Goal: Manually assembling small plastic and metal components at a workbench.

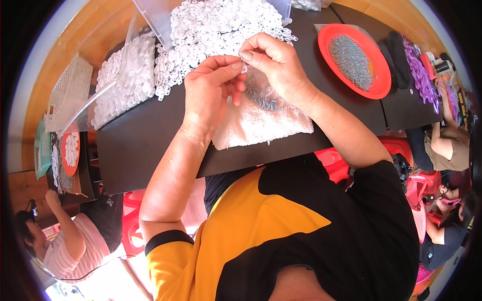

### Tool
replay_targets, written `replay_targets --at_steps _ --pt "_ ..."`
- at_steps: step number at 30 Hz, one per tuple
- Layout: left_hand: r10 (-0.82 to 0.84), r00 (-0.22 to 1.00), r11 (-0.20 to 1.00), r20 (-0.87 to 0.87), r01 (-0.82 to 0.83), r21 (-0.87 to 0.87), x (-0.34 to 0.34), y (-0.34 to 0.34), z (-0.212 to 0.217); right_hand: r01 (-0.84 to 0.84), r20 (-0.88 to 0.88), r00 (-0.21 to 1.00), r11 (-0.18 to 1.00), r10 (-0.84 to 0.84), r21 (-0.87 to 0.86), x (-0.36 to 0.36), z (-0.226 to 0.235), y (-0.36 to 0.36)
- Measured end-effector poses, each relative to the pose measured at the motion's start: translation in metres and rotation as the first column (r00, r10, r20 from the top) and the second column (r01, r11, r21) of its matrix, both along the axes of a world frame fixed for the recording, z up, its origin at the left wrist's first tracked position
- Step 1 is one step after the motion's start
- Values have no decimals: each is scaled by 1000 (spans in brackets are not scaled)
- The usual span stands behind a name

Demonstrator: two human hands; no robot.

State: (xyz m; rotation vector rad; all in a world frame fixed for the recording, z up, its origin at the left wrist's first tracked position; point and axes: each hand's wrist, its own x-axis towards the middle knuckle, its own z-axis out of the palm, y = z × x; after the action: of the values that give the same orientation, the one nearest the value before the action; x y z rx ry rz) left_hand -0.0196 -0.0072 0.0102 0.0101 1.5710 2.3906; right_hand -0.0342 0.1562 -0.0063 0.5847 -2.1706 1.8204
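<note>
My left hand (pixel 211 88) pinches a small white plastic piece (pixel 244 69) between thumb and fingertips. Close against it, my right hand (pixel 276 60) has thumb and forefinger pressed together; whatever they hold is too small to make out. Below the hands a pale cloth (pixel 261 131) lies on the dark table (pixel 140 150), with a loose heap of thin metal pins or screws (pixel 263 98) on it. Just beyond my hands spreads a big pile of small white plastic pieces with holes (pixel 213 27).
A red plate (pixel 384 75) of metal pins or screws sits at the right, beside purple strips (pixel 422 70). Packed white pieces (pixel 125 75) fill the left side near a white basket (pixel 73 75). One person (pixel 75 241) works at left; others (pixel 447 145) sit at right.
</note>
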Motion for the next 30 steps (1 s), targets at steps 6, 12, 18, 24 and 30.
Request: replay_targets --at_steps 6,12,18,24,30 --pt "-14 1000 998 27 12 62 -3 -1 -3 -31 -4 1000 999 30 -38 2 0 -3" --pt "-31 998 996 54 26 87 -7 -5 -6 -81 -49 996 996 80 -35 4 2 -3" --pt "-26 997 988 72 15 151 -9 -7 -9 -64 -234 969 994 82 86 0 4 4" --pt "-96 995 990 21 94 104 -11 -9 -10 -13 -393 913 971 110 240 -3 9 8" --pt "-95 995 987 21 92 135 -11 -7 -9 35 -352 931 940 93 340 -1 8 11"
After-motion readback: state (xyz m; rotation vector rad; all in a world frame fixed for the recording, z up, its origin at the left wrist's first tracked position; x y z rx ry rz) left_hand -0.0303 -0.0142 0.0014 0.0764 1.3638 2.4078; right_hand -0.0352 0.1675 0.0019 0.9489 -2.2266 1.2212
